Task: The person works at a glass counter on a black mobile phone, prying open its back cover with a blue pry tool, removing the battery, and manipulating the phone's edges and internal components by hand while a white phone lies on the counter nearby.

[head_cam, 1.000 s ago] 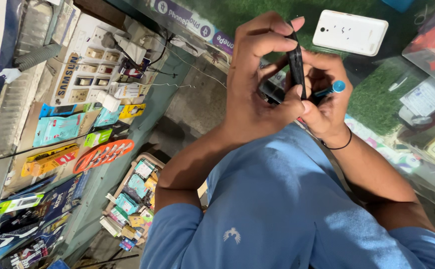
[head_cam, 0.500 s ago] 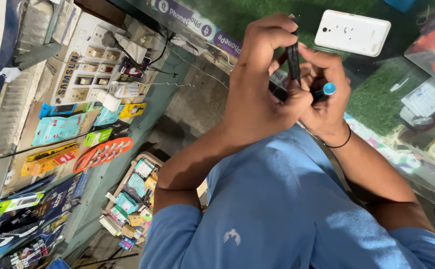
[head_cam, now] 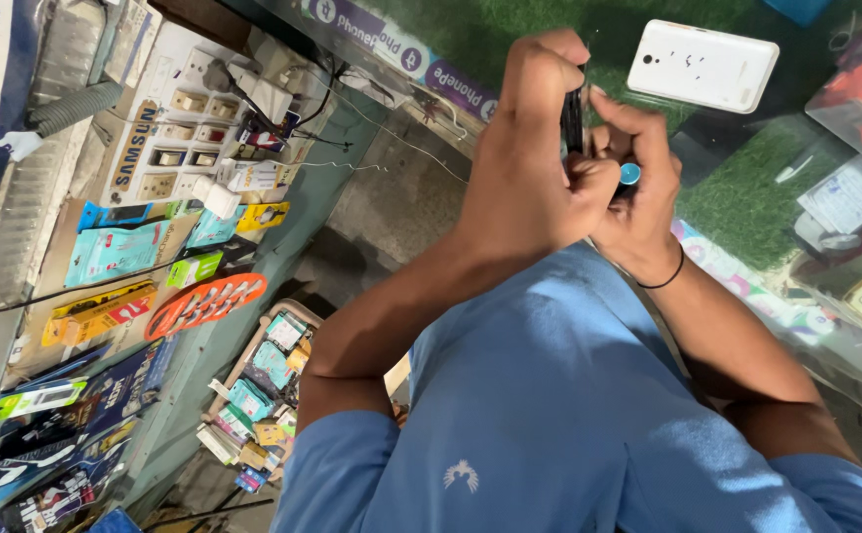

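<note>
Edge-on, a slim black slab-shaped phone point(head_cam: 573, 118) — clamped in the left hand point(head_cam: 530, 178); right hand point(head_cam: 638, 188) pinches a blue-capped tool point(head_cam: 628, 176) just beside.

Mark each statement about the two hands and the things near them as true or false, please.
1. The left hand grips a thin dark device. True.
2. The white phone lies on the green mat, apart from both hands. True.
3. The black band is on the left wrist. False: it is on the wrist of the right hand.
4. The small tool in the right hand has a red cap. False: the cap is blue.
</note>
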